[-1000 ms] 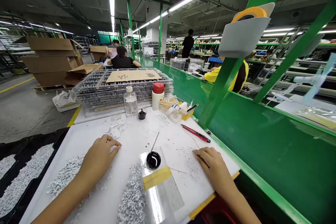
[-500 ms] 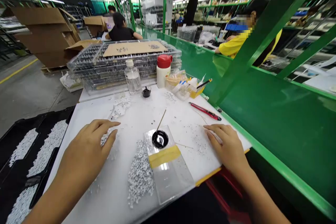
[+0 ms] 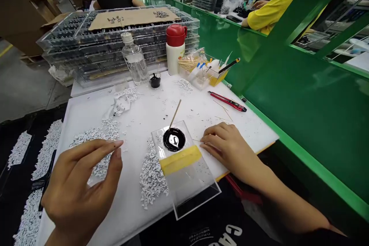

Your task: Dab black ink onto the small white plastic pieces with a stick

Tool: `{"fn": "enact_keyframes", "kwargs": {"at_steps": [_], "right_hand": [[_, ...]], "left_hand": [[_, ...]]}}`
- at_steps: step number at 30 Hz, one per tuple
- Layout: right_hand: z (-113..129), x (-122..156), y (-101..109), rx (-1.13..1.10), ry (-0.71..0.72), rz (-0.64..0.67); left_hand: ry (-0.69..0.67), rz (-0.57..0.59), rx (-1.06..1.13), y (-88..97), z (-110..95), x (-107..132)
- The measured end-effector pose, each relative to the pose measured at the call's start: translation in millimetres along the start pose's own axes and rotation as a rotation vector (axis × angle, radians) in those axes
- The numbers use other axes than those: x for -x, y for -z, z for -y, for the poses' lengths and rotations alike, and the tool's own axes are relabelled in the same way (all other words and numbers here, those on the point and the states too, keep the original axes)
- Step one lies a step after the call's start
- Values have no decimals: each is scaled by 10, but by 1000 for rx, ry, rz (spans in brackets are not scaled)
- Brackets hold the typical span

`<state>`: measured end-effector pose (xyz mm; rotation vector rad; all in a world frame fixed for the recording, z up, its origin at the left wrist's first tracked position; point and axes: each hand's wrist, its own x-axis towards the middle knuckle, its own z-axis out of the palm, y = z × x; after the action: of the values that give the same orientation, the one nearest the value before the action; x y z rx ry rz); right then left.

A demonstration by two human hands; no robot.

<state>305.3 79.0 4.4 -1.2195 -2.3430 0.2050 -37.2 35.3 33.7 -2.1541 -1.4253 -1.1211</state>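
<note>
My left hand (image 3: 86,184) hovers over the left of the white work board, thumb and forefinger tips close together in a pinch. Anything between them is too small to make out. Below it lies a spread of small white parts (image 3: 100,134). My right hand (image 3: 230,148) rests on the board, fingers closed round the end of a thin wooden stick (image 3: 196,140). Left of that hand, a clear acrylic block (image 3: 190,184) with yellow tape (image 3: 181,160) carries a round pool of glossy black liquid (image 3: 174,139). A thicker stick (image 3: 175,113) leans in the pool. Another heap of white parts (image 3: 152,177) lies beside the block.
Behind stand a clear bottle (image 3: 135,61), a small cup of black liquid (image 3: 155,80), a red-lidded flask (image 3: 175,52), and a box of sticks (image 3: 198,67). A red cutter (image 3: 227,102) lies at right. Stacked clear trays (image 3: 121,42) and a green rail (image 3: 259,111) border the board.
My right hand has moved left to the thin stick and closed on it. My left hand has drawn its thumb and forefinger together. The view has tipped down and closer.
</note>
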Motion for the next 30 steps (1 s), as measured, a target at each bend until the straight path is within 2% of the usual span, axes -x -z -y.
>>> {"fn": "enact_keyframes", "kwargs": {"at_steps": [4, 7, 9, 14, 19, 22, 28, 30], "right_hand": [[37, -26, -52, -57, -71, 31], [22, -38, -21, -176, -128, 20], [19, -45, 22, -278, -187, -7], [58, -68, 121, -531, -337, -67], [103, -109, 176, -766, -380, -76], [107, -129, 179, -874, -413, -84], [64, -181, 147, -1042, -505, -180], [52, -217, 162, -1066, -525, -188]], "left_hand": [[5, -20, -8, -41, 27, -15], [-44, -134, 17, -88, 46, -55], [-39, -171, 30, -101, 44, -78], [-17, -132, 35, -71, -26, -112], [-35, -123, 28, -62, -66, -117], [-36, -114, 27, -71, -54, -106], [-13, -109, 52, -100, -7, -48], [47, -114, 88, -93, -50, -47]]}}
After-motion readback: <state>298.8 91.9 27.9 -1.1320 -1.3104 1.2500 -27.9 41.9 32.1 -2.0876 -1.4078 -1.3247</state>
